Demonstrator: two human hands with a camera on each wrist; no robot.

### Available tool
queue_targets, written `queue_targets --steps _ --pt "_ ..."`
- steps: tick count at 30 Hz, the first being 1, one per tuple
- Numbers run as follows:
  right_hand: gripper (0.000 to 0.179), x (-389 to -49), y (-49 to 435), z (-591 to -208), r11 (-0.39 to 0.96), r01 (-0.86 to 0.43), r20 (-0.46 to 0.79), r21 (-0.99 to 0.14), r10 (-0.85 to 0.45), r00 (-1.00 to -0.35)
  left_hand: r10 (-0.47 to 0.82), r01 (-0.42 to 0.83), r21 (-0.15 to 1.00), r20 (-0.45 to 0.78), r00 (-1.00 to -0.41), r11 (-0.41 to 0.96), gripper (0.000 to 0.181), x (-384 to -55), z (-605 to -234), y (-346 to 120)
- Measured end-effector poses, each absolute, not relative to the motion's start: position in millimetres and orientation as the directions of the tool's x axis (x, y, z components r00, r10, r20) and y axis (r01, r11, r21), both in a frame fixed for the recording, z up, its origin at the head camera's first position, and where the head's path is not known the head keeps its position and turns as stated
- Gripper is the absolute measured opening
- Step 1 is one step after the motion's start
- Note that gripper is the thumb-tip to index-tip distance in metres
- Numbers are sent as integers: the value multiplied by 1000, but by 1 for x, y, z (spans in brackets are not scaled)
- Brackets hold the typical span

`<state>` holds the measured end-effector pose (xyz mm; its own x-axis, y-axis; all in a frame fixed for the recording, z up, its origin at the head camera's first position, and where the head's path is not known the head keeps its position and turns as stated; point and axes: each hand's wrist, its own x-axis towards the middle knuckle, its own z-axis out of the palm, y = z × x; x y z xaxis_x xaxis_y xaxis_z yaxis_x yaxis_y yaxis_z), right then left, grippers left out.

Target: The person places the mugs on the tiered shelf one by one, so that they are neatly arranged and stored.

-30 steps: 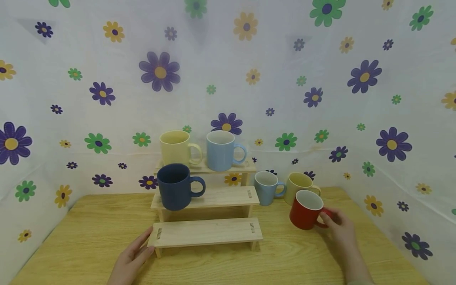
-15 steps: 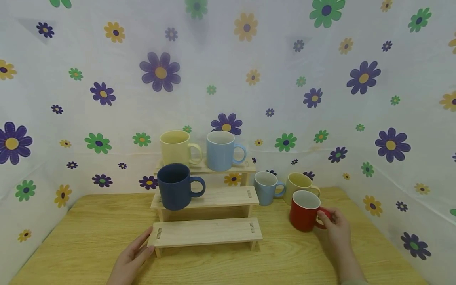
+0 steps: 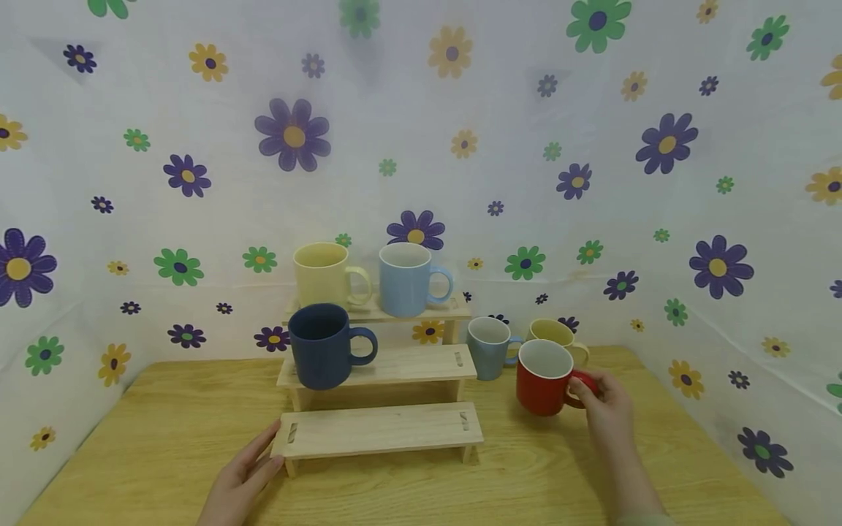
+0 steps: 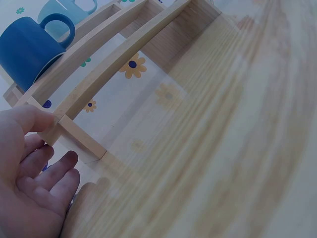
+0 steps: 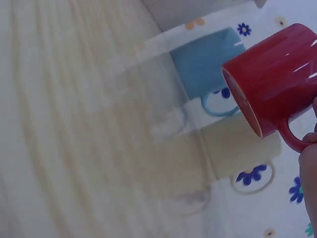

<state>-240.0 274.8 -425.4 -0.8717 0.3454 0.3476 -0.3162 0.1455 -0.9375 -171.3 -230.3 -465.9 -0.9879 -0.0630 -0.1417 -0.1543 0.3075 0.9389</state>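
My right hand [image 3: 609, 413] grips the handle of a red mug [image 3: 541, 387] with a white inside. The mug hangs above the table, its base showing in the right wrist view. My left hand [image 3: 240, 471] holds the left end of the lowest step of a three-tier wooden stand [image 3: 384, 429], thumb at the front corner and index finger at the back one. In the left wrist view the other fingers [image 4: 62, 171] curl loosely below the board. A dark blue mug [image 3: 321, 351] sits at the left of the middle step. A yellow mug [image 3: 322, 274] and a light blue mug [image 3: 403, 281] stand on top.
Behind the red mug, a second light blue mug [image 3: 488, 352] and a second yellow mug [image 3: 551, 331] stand on the wooden table [image 3: 164, 424], right of the stand. A flower-print cloth [image 3: 421, 175] encloses the back and sides.
My right hand has lifted the red mug off the table and brought it left, so it now overlaps the light blue mug's handle. My left hand keeps its place.
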Motion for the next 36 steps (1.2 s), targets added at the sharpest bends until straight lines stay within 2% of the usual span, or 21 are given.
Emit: queue_targets --steps 8,16,26,31,36 --pt "15 -229 246 -395 114 -354 372 -928 340 -864 -62 -152 944 -140 -988 293 77 -171 -466 -231" --pt "16 -219 212 -377 -104 -507 475 -855 235 -848 -60 -133 950 -120 -991 282 75 -171 -468 -231" --pt "19 -233 162 -374 -120 -459 448 -880 107 -888 -66 -109 951 -94 -993 288 73 -171 -470 -234" --pt "14 -246 137 -375 -126 -427 419 -895 85 -904 -77 -125 951 -107 -991 284 72 -171 -470 -233" --pt "10 -257 117 -375 -191 -420 416 -887 63 -907 -80 -134 953 -116 -990 272 73 -170 -469 -232"
